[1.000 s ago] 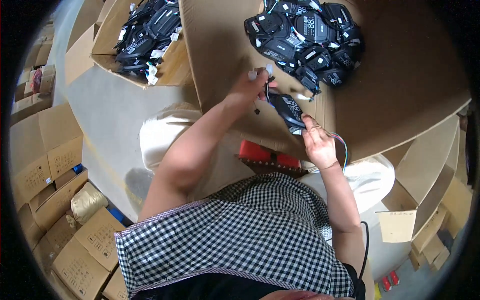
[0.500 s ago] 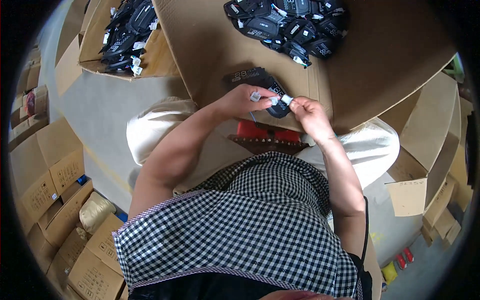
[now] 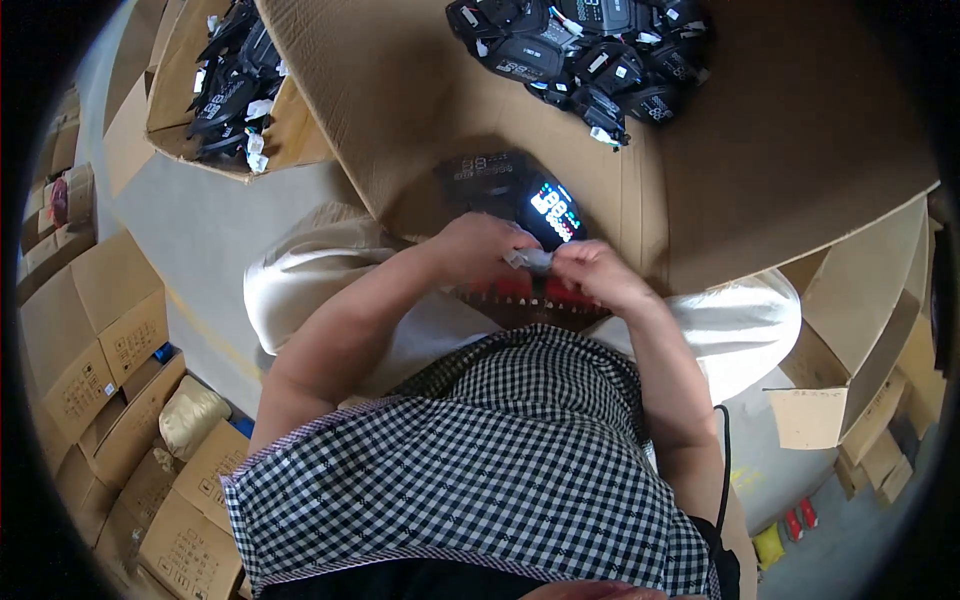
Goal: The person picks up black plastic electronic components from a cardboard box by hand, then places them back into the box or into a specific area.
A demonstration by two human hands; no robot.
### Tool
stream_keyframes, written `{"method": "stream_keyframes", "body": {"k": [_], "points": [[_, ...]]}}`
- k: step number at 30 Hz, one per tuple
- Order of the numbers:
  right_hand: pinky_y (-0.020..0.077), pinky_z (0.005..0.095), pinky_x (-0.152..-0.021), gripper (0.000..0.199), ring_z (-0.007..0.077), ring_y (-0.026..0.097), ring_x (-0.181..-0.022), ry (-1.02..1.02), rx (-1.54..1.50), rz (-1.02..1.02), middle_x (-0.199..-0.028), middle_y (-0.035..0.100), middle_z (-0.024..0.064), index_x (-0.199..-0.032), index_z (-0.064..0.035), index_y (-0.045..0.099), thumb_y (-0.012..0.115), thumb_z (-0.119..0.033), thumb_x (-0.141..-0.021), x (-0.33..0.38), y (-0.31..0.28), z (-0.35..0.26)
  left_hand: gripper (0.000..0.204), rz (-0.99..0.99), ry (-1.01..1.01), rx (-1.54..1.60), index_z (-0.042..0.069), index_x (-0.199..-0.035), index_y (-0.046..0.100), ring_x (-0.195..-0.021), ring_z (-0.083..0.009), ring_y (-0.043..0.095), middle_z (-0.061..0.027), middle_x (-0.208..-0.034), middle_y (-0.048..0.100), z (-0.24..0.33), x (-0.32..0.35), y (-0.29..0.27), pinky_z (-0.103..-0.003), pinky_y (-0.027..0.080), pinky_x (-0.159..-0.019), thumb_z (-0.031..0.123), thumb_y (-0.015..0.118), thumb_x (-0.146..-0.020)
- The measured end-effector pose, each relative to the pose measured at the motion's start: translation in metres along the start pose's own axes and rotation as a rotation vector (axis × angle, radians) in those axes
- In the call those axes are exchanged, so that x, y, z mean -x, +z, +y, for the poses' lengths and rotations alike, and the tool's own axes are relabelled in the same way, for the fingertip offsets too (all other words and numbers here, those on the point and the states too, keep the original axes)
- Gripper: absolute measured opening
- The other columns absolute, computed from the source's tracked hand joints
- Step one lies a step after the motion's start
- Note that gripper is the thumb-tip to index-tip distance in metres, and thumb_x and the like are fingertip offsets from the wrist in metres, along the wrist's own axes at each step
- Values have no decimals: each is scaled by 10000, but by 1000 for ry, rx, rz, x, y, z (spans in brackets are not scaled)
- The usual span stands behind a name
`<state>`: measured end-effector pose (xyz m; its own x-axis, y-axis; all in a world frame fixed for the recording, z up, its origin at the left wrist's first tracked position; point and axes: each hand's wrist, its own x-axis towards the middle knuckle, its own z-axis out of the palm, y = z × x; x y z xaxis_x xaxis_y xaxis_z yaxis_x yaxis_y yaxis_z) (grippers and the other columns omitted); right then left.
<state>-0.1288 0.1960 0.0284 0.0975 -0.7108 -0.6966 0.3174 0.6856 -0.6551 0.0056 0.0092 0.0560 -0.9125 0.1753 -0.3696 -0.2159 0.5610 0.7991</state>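
Many cardboard boxes [image 3: 95,340] ring a flattened cardboard sheet [image 3: 760,150], seemingly a worktop

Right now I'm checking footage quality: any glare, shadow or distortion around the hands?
Head view: fisheye bends the cardboard sheet edges toward a dark rim; the lit display unit glows overexposed beside the left hand and right hand; soft shadow beneath them.

A black display unit [image 3: 520,195] glowed white, red and green. At twelve o'clock lay black units [image 3: 590,50] on brown cardboard [image 3: 800,130]. The shirt [image 3: 490,470] was black-and-white checked.
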Motion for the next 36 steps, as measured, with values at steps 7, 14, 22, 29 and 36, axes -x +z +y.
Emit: {"method": "stream_keyframes", "body": {"k": [7, 14, 22, 29, 36], "points": [[441, 316, -906, 130, 221, 573, -1084, -379, 331, 906, -1282, 511, 122, -939, -112, 708, 617, -171, -868, -85, -100, 19, 176, 12, -247, -60, 131, -926, 648, -870, -326, 619, -121, -907, 653, 21, -14, -18, -427, 482, -761, 239, 587, -802], [436, 269, -793, 117, 141, 557, -879, -601, -75, 1031, -944, 610, 32, -910, -15, 641, 625, -127, -882, -76, -116, 6, 197, 109, -221, -10, 114, -998, 643, -875, -298, 622, -125, -907, 650, 31, -18, -25, -390, 477, -760, 236, 593, -852], [451, 379, -803, 37, 270, 553, -910, -784, 1383, 687, -943, 595, 90, -762, -53, 615, 596, -46, -732, 38, -45, -80, 248, 501, 143, -242, 114, -1088, 640, -1065, -324, 547, -95, -1168, 601, 22, -24, -11, -403, 437, -883, 172, 601, -850], [447, 357, -817, 84, 266, 548, -912, -838, 1140, 505, -936, 569, 98, -806, 4, 592, 601, -52, -744, 54, -4, -52, 466, 253, 310, 119, 46, -1305, 470, -1218, -307, 481, -138, -1365, 464, 10, -24, -3, -365, 406, -999, 85, 563, -850], [464, 346, -818, 70, 286, 570, -949, -787, 464, 417, -1018, 575, 123, -901, 5, 587, 559, -49, -866, 50, 10, -31, 509, 162, 261, 165, 46, -1339, 429, -1132, -309, 527, -159, -1259, 518, 23, -21, -9, -368, 417, -958, 134, 591, -865]]}}
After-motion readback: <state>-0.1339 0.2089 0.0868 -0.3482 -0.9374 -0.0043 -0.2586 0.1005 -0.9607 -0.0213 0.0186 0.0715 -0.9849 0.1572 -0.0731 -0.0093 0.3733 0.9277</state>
